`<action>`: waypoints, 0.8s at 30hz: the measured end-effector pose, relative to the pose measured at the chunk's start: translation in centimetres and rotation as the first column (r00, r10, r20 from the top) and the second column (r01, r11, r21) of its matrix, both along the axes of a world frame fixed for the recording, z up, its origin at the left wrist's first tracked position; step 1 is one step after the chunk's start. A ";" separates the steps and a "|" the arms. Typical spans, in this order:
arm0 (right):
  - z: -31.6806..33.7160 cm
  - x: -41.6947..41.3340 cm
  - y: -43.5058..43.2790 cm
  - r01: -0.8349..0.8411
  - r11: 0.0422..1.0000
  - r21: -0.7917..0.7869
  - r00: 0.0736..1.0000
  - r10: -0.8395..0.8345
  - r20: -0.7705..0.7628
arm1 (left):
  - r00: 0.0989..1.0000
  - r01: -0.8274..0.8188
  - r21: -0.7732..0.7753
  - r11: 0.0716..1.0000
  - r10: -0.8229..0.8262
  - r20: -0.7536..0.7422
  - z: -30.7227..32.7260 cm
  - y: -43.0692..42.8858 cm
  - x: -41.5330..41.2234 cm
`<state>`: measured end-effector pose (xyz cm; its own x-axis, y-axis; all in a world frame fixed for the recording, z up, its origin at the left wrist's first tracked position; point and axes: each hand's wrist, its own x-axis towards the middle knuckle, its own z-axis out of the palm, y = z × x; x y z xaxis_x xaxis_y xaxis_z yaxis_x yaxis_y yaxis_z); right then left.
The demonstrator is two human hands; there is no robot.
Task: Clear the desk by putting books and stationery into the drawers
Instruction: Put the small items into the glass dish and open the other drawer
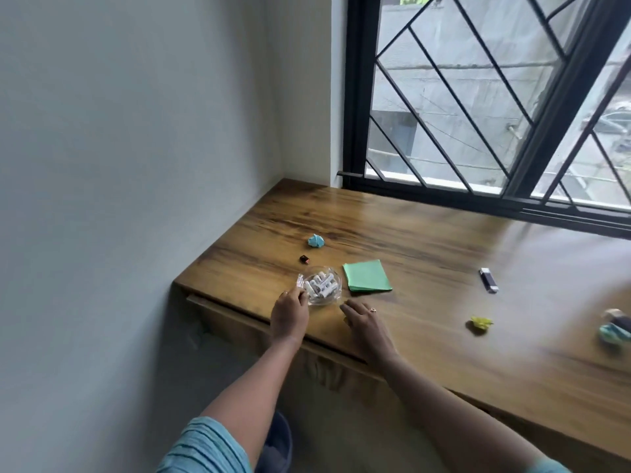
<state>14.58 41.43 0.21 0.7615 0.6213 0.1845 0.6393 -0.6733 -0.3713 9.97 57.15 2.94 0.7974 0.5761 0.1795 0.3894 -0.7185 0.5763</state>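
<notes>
A clear glass bowl (322, 285) holding several small white cylinders stands near the front left corner of the wooden desk (426, 254). My left hand (289, 314) grips the bowl's left rim with its fingertips. My right hand (362, 317) lies flat on the desk just right of the bowl, fingers apart, touching nothing else. Behind the right hand lies a stack of green paper squares (367, 276). A blue folded paper piece (315, 241) and a small dark cube (304, 259) sit behind the bowl.
A white and dark stick-shaped item (488, 280) lies further right, with a yellow folded paper (480, 323) and a teal and white object (616, 327) near the right edge. A drawer front (225, 314) runs under the desk edge. The wall is at left, a barred window behind.
</notes>
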 end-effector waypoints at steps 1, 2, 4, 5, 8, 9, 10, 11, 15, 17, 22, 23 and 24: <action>-0.5 -0.9 -0.5 0.016 1.000 -0.024 1.000 -0.016 0.010 | 1.000 0.013 0.004 1.000 -0.013 0.003 -0.6 -0.6 -0.8; -0.8 -1.9 -1.0 0.024 0.998 -0.049 1.000 -0.024 0.013 | 1.000 0.028 0.018 0.999 -0.028 0.005 -1.0 -1.1 -1.6; -1.4 -3.3 -2.0 0.028 0.996 -0.089 1.000 -0.027 0.008 | 0.997 0.076 0.091 0.993 -0.079 0.026 -1.8 -1.9 -2.8; -1.6 -3.9 -2.4 0.038 0.995 -0.087 0.999 -0.037 0.010 | 0.992 0.110 0.147 0.983 -0.117 0.044 -2.5 -2.1 -3.3; -1.9 -5.2 -3.3 0.053 0.998 -0.044 0.997 -0.051 0.052 | 0.981 0.191 0.242 0.951 -0.195 -0.011 -4.4 -2.3 -4.8; -2.0 -5.6 -3.4 0.039 0.999 -0.035 0.996 -0.037 0.077 | 0.976 0.218 0.243 0.945 -0.213 -0.045 -4.9 -2.4 -5.3; -2.0 -6.2 -3.6 0.007 1.000 -0.027 0.994 -0.004 0.113 | 0.969 0.244 0.238 0.940 -0.226 -0.099 -5.0 -2.6 -5.9; -2.0 -6.9 -3.8 -0.030 0.999 -0.035 0.987 0.035 0.154 | 0.957 0.270 0.217 0.938 -0.238 -0.165 -5.1 -2.8 -6.4; -3.2 -9.7 -5.1 -0.075 0.987 -0.142 0.981 0.099 0.165 | 0.887 0.339 0.149 0.929 -0.262 -0.380 -5.7 -3.9 -8.8; -4.0 -10.6 -6.0 -0.063 0.980 -0.187 0.986 0.090 0.138 | 0.810 0.372 0.130 0.919 -0.253 -0.529 -5.9 -4.5 -9.9; -3.3 -11.3 -5.1 0.021 0.974 -0.227 0.997 -0.003 0.083 | 0.759 0.364 0.227 0.903 -0.146 -0.635 -4.8 -4.3 -9.6; -3.0 -11.5 -4.7 0.053 0.974 -0.218 0.998 -0.042 0.054 | 0.758 0.359 0.248 0.900 -0.126 -0.640 -4.7 -4.3 -9.5; -2.9 -11.6 -4.4 0.086 0.975 -0.205 0.996 -0.084 0.016 | 0.757 0.356 0.267 0.895 -0.109 -0.644 -4.6 -4.4 -9.3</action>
